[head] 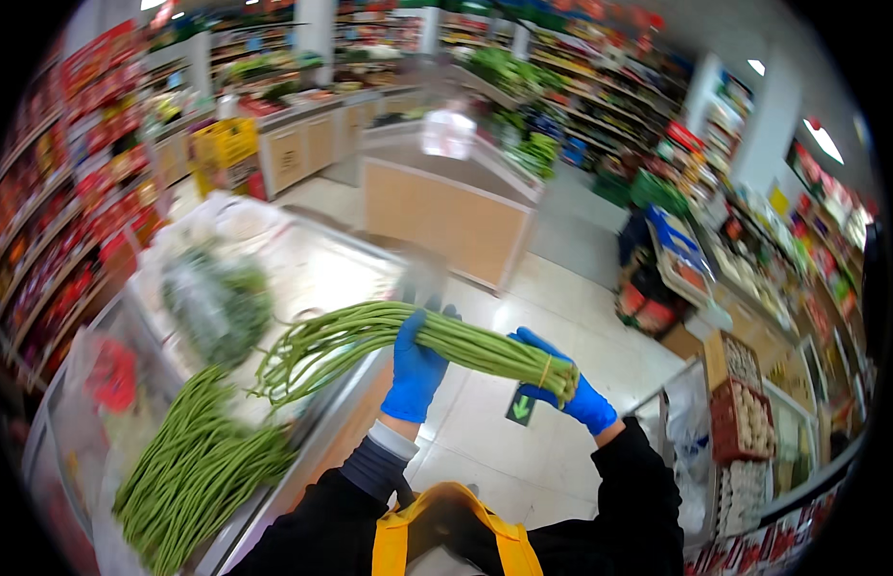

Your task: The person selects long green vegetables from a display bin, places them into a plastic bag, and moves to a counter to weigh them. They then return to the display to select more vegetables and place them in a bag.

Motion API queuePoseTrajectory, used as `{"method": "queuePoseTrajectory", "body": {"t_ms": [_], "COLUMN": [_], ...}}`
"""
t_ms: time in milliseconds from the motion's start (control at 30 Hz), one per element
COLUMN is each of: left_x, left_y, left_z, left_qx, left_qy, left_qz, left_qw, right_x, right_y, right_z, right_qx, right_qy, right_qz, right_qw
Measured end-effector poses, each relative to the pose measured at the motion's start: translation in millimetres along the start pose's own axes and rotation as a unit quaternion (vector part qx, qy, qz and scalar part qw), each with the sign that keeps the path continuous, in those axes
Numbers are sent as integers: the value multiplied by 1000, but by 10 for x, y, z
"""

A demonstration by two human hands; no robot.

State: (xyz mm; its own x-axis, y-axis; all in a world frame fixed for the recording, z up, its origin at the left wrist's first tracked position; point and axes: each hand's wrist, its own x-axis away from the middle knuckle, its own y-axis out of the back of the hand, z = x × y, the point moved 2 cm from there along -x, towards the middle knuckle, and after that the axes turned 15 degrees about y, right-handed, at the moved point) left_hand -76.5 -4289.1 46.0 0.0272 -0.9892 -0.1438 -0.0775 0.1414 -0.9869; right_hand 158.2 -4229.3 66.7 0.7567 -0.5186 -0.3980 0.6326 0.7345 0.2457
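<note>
Both my hands wear blue gloves and hold one long bundle of green yardlong beans (475,344) above the floor beside the display counter. My left hand (419,360) grips the bundle near its middle, and the loose ends droop to the left over the counter's edge. My right hand (572,385) supports the gathered end, close to a thin tie around the stems. A large pile of yardlong beans (194,468) lies on the counter at the lower left. Behind it sits a clear plastic bag of leafy greens (219,302) on white sheeting.
A wood-panelled display stand (443,216) stands ahead across the tiled floor (561,295). Yellow crates (227,147) are at the back left. Packed shelves (65,209) line the left side. At the right are a red crate of eggs (741,425) and egg trays (741,497).
</note>
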Motion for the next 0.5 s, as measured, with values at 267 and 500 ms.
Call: {"method": "queuePoseTrajectory", "body": {"t_ms": [267, 500], "left_x": [-2677, -5403], "left_y": [487, 1089], "left_z": [2248, 3337], "left_qx": [-272, -371], "left_qy": [192, 376], "left_qz": [-58, -45], "left_qw": [941, 848], "right_x": [621, -118], "right_y": [2784, 4337], "right_z": [-1186, -2479], "right_qx": [14, -134], "right_qy": [-123, -238], "right_qz": [-87, -184], "right_qw": [989, 944]}}
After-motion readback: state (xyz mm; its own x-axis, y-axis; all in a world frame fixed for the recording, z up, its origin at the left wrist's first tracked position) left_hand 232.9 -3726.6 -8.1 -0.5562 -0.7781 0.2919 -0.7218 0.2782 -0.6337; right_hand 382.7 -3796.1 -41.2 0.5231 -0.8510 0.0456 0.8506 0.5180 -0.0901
